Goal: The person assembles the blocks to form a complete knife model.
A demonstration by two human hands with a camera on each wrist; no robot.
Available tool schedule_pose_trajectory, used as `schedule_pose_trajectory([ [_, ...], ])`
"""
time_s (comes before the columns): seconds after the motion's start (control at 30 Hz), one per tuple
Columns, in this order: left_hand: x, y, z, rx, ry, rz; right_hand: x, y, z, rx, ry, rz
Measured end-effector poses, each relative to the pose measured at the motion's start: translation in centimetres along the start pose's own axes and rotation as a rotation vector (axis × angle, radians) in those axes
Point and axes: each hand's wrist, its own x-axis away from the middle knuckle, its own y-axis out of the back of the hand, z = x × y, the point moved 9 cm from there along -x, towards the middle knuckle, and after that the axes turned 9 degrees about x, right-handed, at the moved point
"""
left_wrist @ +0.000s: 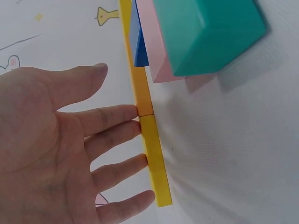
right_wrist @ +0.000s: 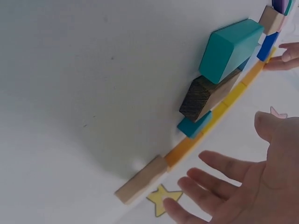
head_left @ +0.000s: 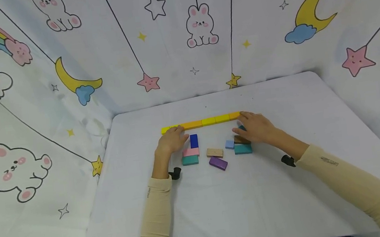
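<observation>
A straight row of yellow and orange blocks (head_left: pixel 208 121) runs across the far part of the table. My left hand (head_left: pixel 172 140) is at its left end, the straight fingertips touching the side of the yellow end block (left_wrist: pixel 156 161) and the orange one beside it. My right hand (head_left: pixel 258 126) has its fingers spread by the right end, close to the row. Past the last orange block, a plain wooden block (right_wrist: pixel 142 179) continues the line, hidden behind the hand in the head view. Near the right hand lie a small teal block (right_wrist: pixel 195 125), a dark brown block (head_left: pixel 242 140) and a larger teal block (head_left: pixel 243 149).
Nearer the left hand are a dark blue block (head_left: pixel 194 141), a pink block (head_left: pixel 191 152) and a green block (head_left: pixel 190 160). Between the groups lie a tan wooden block (head_left: pixel 215 153), a purple block (head_left: pixel 218 163) and a light blue block (head_left: pixel 230 144). Patterned cloth walls (head_left: pixel 173 54) border the table.
</observation>
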Motion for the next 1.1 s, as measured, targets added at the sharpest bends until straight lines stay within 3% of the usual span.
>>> schedule_pose_trajectory([
  [0.7,0.0,0.1,0.3,0.008,0.004,-0.003,3.1,0.2,-2.2,-0.003,-0.031,-0.043],
  [1.1,-0.2,-0.1,0.1,-0.008,-0.007,-0.002,3.6,0.1,-1.5,-0.011,-0.029,-0.017],
])
